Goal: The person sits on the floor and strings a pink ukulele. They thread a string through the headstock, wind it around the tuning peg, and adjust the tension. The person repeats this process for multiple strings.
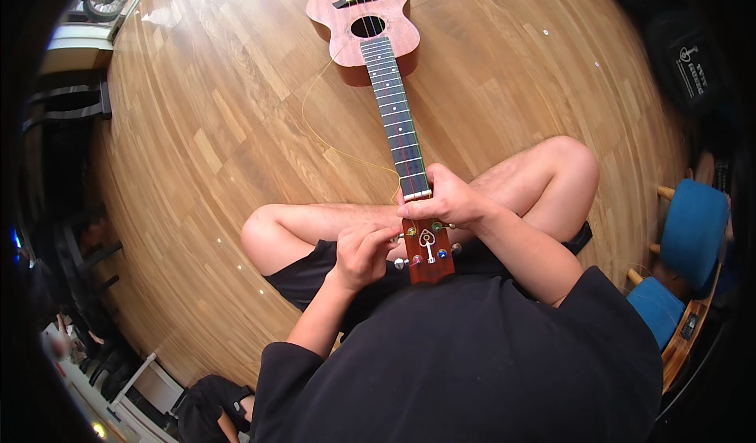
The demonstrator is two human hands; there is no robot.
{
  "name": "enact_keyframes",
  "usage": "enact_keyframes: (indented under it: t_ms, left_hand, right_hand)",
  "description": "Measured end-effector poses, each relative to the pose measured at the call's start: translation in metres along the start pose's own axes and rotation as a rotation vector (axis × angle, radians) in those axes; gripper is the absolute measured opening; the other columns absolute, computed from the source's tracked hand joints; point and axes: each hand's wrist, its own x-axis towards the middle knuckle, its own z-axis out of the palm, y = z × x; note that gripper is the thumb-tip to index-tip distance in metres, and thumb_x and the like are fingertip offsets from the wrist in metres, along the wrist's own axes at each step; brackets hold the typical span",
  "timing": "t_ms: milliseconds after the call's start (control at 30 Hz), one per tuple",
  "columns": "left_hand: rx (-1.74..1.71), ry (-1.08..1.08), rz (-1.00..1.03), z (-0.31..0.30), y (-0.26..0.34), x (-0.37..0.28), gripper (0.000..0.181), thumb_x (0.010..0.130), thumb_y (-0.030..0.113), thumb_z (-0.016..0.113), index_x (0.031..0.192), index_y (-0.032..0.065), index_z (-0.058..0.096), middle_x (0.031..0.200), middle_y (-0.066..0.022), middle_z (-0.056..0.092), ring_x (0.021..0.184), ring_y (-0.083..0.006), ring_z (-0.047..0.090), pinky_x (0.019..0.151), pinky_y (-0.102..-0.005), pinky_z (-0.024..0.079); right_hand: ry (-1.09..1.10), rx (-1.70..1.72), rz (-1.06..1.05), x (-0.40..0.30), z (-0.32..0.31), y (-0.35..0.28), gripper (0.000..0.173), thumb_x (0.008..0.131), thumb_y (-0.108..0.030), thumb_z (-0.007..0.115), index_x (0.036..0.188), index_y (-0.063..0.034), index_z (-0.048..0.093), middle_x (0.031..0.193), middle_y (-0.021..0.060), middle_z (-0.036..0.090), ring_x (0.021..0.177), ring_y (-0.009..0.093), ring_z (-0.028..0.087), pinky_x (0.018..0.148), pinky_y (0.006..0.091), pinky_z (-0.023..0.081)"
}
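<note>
A ukulele [375, 47] lies with its pinkish wooden body on the floor and its headstock [425, 274] against my lap. My right hand [452, 198] grips the neck near the white nut, its thumb across the strings. My left hand [363, 254] pinches at a tuning peg on the headstock's left edge; the fingers partly hide that peg. Colored tuner posts [442, 254] flank a pale inlay. A yellow string [304, 109] bows out loosely left of the fretboard [394, 109] and ends up by my right thumb. Other strings run along the fretboard.
My crossed legs [561, 165] flank the neck on the wooden floor [218, 118]. Blue-cushioned seats [694, 230] stand at right, below dark bags [685, 59] bearing writing. A person in dark clothes [207, 407] is at lower left. Dark furniture [68, 103] lines the left.
</note>
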Motion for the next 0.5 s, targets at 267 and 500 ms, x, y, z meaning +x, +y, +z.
enact_keyframes:
  t_ms: [267, 500]
  left_hand:
    - [-0.681, -0.202, -0.738, 0.001, 0.001, -0.022, 0.024, 0.094, 0.019, 0.056, 0.080, 0.0005, 0.055, 0.064, -0.0105, 0.057, 0.053, -0.0213, 0.055, 0.049, -0.0276, 0.041]
    - [0.319, -0.036, 0.166, -0.008, -0.006, -0.005, 0.033, 0.075, 0.012, 0.072, 0.103, 0.0013, 0.060, 0.091, -0.0106, 0.064, 0.076, -0.0237, 0.066, 0.061, -0.0327, 0.054]
  right_hand:
    - [0.037, -0.013, -0.004, -0.001, 0.002, -0.001, 0.015, 0.077, -0.013, 0.074, 0.081, -0.0038, 0.063, 0.072, 0.0006, 0.061, 0.065, 0.007, 0.058, 0.058, 0.0229, 0.046]
    - [-0.004, 0.039, -0.073, -0.001, 0.004, -0.001, 0.017, 0.078, -0.016, 0.074, 0.082, -0.0041, 0.062, 0.070, -0.0005, 0.059, 0.063, 0.007, 0.056, 0.057, 0.0226, 0.044]
